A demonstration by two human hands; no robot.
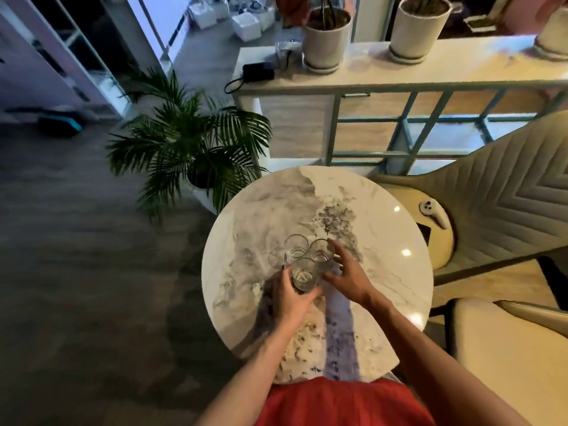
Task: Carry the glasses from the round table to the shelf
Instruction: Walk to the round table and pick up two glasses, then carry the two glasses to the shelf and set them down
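Several glasses [296, 248] on round marble table [362, 210]

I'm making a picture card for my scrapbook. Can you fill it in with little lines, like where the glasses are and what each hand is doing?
place: round table with a marble top
glasses: clear, bunched together near the middle; three are plain to see, maybe a fourth
left hand: grips the nearest glass
right hand: open, fingers spread beside the right glass
shelf: behind the table, with plant pots on top
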